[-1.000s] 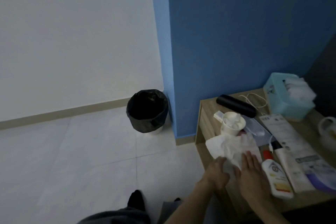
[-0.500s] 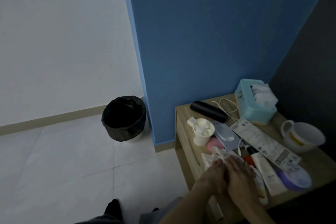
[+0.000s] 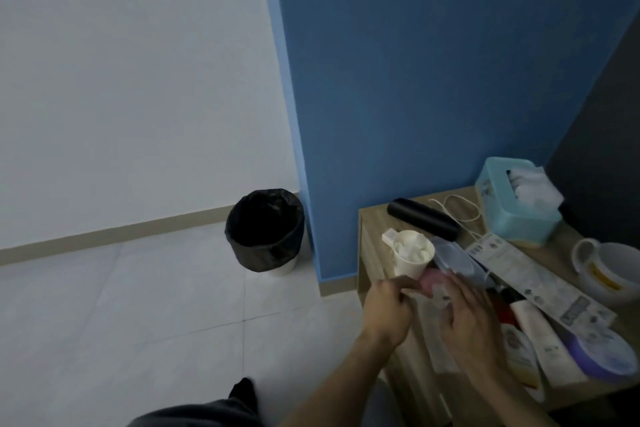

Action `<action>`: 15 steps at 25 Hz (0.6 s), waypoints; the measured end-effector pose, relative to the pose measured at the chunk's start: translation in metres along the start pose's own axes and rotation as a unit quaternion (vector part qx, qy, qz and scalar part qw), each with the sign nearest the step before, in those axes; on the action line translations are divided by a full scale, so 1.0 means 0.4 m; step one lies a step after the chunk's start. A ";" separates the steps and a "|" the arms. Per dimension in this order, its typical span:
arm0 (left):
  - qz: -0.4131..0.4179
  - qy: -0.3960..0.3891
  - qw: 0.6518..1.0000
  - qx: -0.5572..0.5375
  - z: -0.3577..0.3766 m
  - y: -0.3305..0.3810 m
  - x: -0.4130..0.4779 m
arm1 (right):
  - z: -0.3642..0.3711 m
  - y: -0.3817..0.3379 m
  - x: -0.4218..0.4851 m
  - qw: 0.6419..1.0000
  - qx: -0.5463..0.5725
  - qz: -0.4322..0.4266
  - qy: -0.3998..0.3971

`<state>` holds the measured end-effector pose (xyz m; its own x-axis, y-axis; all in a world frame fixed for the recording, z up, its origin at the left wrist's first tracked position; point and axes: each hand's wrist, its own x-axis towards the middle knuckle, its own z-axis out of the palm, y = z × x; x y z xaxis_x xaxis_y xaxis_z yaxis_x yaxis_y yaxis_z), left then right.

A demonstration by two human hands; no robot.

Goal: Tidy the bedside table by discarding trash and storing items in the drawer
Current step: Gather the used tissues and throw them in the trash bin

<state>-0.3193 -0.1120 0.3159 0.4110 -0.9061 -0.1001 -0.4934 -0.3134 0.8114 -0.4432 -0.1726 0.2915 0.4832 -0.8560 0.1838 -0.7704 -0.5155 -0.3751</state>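
Note:
A crumpled white tissue (image 3: 437, 298) is bunched between my hands at the front left edge of the wooden bedside table (image 3: 375, 218). My left hand (image 3: 388, 310) grips its left end with curled fingers. My right hand (image 3: 472, 321) curls over its right side and hides most of it. Just behind the hands stands a paper cup (image 3: 412, 255) filled with tissue wads, with a pink object (image 3: 433, 279) beside it. A black-lined trash bin (image 3: 265, 229) sits on the floor to the left, against the blue wall.
On the table lie a black cylindrical case (image 3: 422, 218), a white cable (image 3: 457, 208), a teal tissue box (image 3: 512, 215), a white mug (image 3: 609, 270), a leaflet (image 3: 540, 277), a lotion bottle (image 3: 519, 354), a tube (image 3: 550, 347) and a purple lid (image 3: 602, 350).
The flat tissue has been gathered into a wad between my hands. My hands closed around it and shifted toward the cup. The camera view swung.

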 end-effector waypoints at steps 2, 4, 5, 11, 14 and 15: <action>0.001 0.075 0.997 0.003 -0.101 -0.034 -0.007 | 0.010 -0.102 0.042 0.997 0.035 -0.051 0.038; -0.026 0.128 0.991 0.033 -0.194 -0.091 -0.005 | 0.042 -0.213 0.088 0.992 0.051 -0.110 0.020; -0.051 0.147 0.987 0.047 -0.248 -0.137 -0.005 | 0.076 -0.281 0.116 0.988 0.057 -0.146 -0.010; -0.131 0.144 0.975 0.110 -0.453 -0.391 0.034 | 0.341 -0.514 0.239 0.966 0.034 -0.194 -0.165; -0.165 0.113 0.969 0.149 -0.507 -0.549 0.129 | 0.502 -0.574 0.328 0.952 0.009 -0.163 -0.261; -0.172 0.100 0.967 0.158 -0.513 -0.599 0.172 | 0.565 -0.583 0.364 0.948 -0.001 -0.157 -0.279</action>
<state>-0.0155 -0.0408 0.2327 0.7175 -0.6692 -0.1935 -0.4973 -0.6866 0.5304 -0.0993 -0.1681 0.2003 0.8329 -0.5069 -0.2221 -0.5527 -0.7417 -0.3800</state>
